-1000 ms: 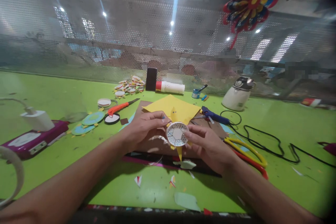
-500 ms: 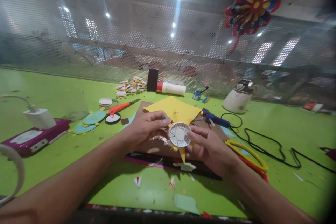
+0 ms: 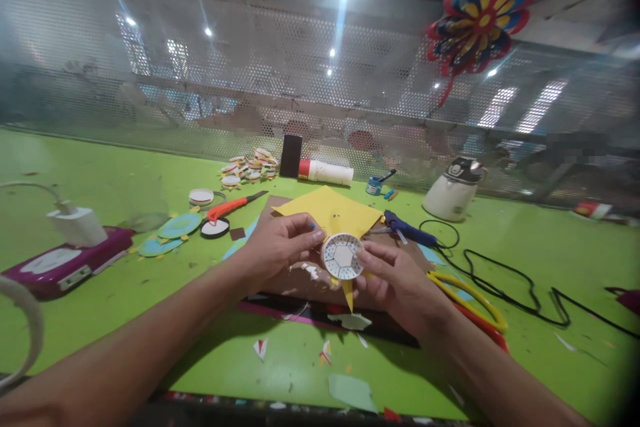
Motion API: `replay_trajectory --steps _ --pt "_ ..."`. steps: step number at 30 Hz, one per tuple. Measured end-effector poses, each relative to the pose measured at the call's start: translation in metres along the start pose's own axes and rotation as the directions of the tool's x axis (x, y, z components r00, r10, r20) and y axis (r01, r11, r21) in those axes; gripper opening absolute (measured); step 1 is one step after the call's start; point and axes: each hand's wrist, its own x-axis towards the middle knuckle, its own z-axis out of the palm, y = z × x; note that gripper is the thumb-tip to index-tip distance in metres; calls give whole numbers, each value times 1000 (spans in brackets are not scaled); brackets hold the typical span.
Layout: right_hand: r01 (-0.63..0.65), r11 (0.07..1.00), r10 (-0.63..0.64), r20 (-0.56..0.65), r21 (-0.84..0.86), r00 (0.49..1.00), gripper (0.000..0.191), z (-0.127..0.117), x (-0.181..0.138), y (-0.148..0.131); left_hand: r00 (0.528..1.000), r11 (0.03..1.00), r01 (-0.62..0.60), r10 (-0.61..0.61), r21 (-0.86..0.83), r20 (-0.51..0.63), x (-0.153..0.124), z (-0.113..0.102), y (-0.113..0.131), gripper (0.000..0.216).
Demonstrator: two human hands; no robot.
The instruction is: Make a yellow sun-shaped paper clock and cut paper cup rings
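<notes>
A small round paper turtle (image 3: pixel 343 256) is held up in the middle, its white shell marked with a hexagon and blue dots. Yellow paper pieces stick out around its rim. My left hand (image 3: pixel 291 240) pinches it at the upper left edge, thumb on top. My right hand (image 3: pixel 393 273) grips the right edge between thumb and fingers; some of these fingers are hidden behind it. Just behind lies a sheet of yellow paper (image 3: pixel 327 205) on a brown board (image 3: pixel 300 283). White flakes are stuck to the board below my left hand.
On the green table (image 3: pixel 280 373), a blue glue gun (image 3: pixel 413 227) with a black cord and yellow-red scissors (image 3: pixel 473 307) lie right. An orange-handled cutter (image 3: pixel 230 205), blue-green discs (image 3: pixel 180 224) and a purple power strip (image 3: pixel 70 263) lie left. Behind are a phone (image 3: pixel 291 155) and kettle (image 3: pixel 453 190).
The view has shifted very slightly. Both hands keep hold of the paper turtle in nearly the same place, with hardly any movement of the fingers.
</notes>
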Motion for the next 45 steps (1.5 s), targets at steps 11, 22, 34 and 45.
replay_trajectory --steps 11,22,34,45 --pt "42 995 -44 -24 -96 999 17 2 -1 -3 988 959 -98 126 267 -88 -6 6 7 22" --pt "63 991 -73 -85 -116 994 20 5 0 -5 993 998 36 -41 -48 -114 0 3 7 9" --pt "75 991 -85 -87 -111 993 22 0 0 0 981 991 134 -129 -23 144 -6 2 2 25" --pt "90 990 -112 -220 -106 969 47 2 7 -5 989 993 105 -109 -53 -99 -1 3 4 24"
